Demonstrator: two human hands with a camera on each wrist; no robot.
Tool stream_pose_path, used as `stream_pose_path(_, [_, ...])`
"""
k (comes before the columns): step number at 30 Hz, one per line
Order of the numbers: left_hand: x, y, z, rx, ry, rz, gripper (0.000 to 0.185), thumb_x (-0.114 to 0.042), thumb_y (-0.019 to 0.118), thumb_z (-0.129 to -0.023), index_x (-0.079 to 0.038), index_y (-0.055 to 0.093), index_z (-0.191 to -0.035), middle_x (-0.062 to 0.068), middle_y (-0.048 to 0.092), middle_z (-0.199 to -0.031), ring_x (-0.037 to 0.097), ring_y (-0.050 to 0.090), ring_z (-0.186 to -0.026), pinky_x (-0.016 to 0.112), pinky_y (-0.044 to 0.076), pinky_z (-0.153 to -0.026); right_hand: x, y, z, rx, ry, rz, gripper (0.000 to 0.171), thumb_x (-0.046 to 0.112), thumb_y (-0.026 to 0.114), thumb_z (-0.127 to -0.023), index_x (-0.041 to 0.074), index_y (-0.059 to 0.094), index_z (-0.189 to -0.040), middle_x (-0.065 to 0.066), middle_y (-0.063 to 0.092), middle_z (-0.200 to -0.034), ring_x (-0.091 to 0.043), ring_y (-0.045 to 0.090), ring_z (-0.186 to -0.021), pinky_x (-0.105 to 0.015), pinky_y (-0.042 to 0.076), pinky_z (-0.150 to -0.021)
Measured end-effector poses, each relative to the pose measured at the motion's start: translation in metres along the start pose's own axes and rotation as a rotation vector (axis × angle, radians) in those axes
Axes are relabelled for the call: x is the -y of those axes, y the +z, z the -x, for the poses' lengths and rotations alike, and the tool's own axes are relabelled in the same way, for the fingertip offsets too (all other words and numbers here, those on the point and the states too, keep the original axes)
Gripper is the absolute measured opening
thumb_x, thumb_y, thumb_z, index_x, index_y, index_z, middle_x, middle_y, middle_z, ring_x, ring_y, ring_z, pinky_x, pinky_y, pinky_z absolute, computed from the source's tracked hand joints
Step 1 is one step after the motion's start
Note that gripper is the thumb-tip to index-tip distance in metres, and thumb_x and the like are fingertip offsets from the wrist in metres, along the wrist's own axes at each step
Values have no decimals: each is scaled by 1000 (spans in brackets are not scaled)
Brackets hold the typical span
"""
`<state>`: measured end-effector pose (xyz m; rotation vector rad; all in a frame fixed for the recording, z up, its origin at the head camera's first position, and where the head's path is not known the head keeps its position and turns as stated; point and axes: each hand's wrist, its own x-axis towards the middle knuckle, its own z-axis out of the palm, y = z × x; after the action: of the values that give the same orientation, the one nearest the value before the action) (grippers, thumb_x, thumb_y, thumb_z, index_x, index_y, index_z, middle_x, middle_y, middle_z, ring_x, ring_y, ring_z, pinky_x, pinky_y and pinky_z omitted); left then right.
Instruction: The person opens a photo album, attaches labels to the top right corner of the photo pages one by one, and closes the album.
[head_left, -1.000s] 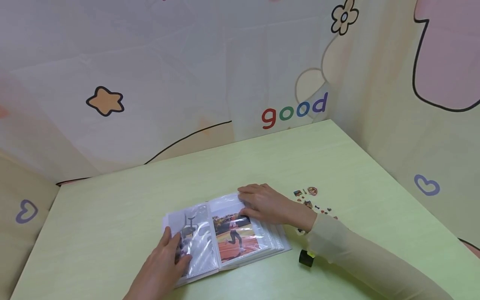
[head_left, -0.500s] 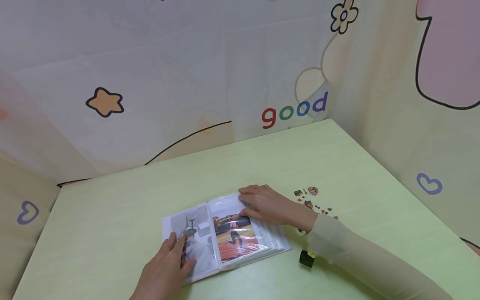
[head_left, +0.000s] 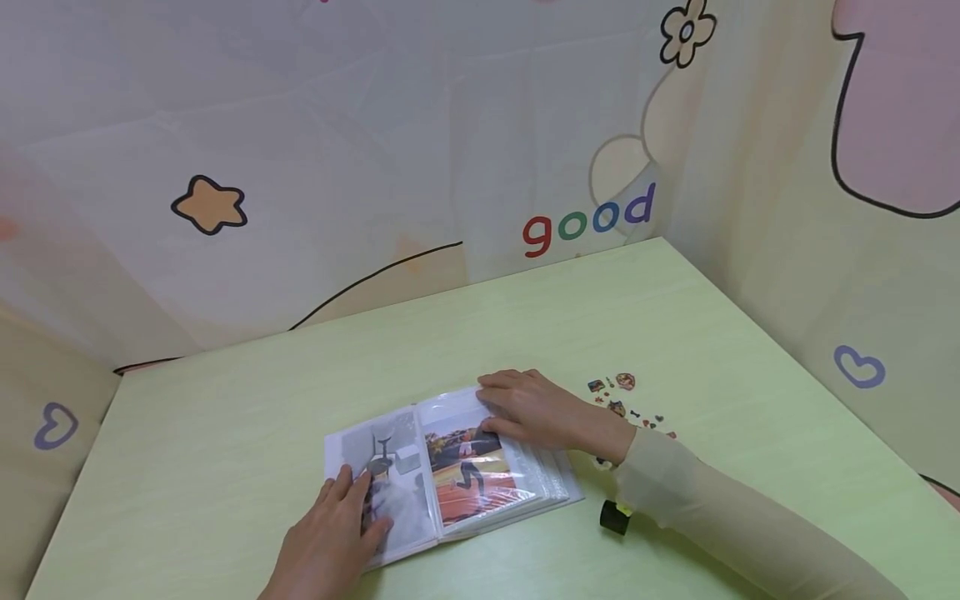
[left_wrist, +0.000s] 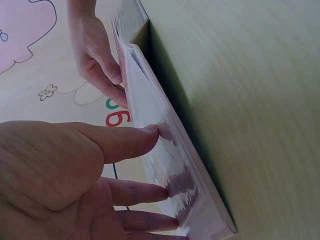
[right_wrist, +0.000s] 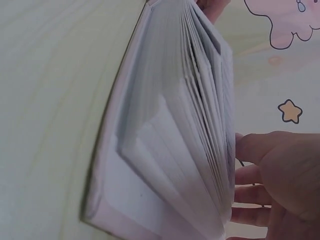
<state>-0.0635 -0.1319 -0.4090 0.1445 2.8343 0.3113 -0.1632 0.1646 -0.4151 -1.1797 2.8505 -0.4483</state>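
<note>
An open photo album lies on the green table. My left hand lies flat on its left page, straight fingers pressing the clear sleeve over a grey photo. My right hand rests with relaxed fingers on the top of the right page, above a photo of a runner on a red track. In the left wrist view the left fingers touch the album page edge-on. In the right wrist view the stacked album sleeves fan out beside my right hand.
A sheet of small stickers lies right of the album, partly behind my right wrist. A small black cylinder stands near the album's front right corner. Cartoon-printed cloth walls close in the table at the back and right.
The left page, slightly raised and glossy a second ago, now lies flat. My left hand slid a little to the right on it. The right hand has stayed put.
</note>
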Motion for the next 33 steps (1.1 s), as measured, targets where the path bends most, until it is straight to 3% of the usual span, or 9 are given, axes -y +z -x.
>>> stream_pose_path(6, [0,-2,3,-39,23,6,67,-36,75,-94,3,55,-145,34,40,-155,52,43,-139,67,46,-99,-2,-3,5,-24,1,-35,49,32,63,-104,-1,61,-141,-19,51,-153,-37,44,-144,-56,37,-115])
stream_pose_path(13, [-4,-7,5,-111,75,23,63,-34,74,-95,0,56,-145,31,42,-154,49,44,-140,67,49,-96,-5,-10,12,-39,62,-100,50,29,65,-103,0,59,-143,-16,49,-155,-35,42,-146,-55,34,-117])
stream_pose_path(25, [-28,-14,0,-274,186,110,59,-27,76,-95,0,58,-144,27,47,-153,48,59,-125,63,54,-90,-12,-22,34,-55,142,-137,51,29,66,-103,1,57,-145,-14,49,-155,-35,43,-144,-56,36,-116])
stream_pose_path(33, [-45,-16,-1,-346,267,146,58,-24,76,-95,0,58,-144,23,50,-152,43,57,-130,62,54,-91,-22,-27,49,-47,189,-117,54,31,66,-103,2,56,-147,-14,50,-155,-36,45,-144,-55,38,-114])
